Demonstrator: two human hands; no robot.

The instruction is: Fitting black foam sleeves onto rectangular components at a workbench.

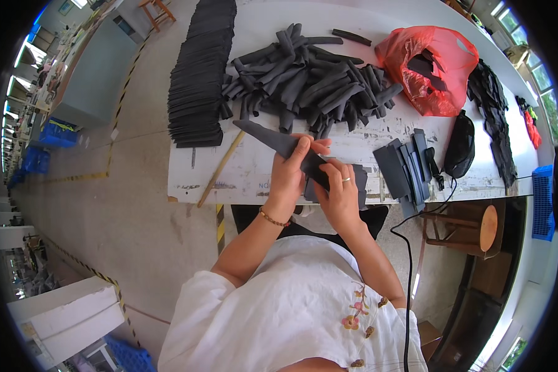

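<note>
A dark grey strip of sheet material (263,135), long and tapering to a tip at the left, is held slantwise above the table's front part. Around its middle my left hand (289,170) is closed, thumb on top. My right hand (338,186), with a ring, has its fingers closed on the strip's lower right end. Beneath that hand lie more flat dark pieces (361,186), partly covered. Just beyond both hands spreads a loose heap of curled dark grey strips (310,80).
Left of the heap stands a long row of stacked dark pieces (198,80). A thin wooden stick (222,167) lies near the front edge of the white table (186,177). To the right are flat dark strips (403,164), a black pouch (460,146), a red plastic bag (428,74) and a cable (409,248).
</note>
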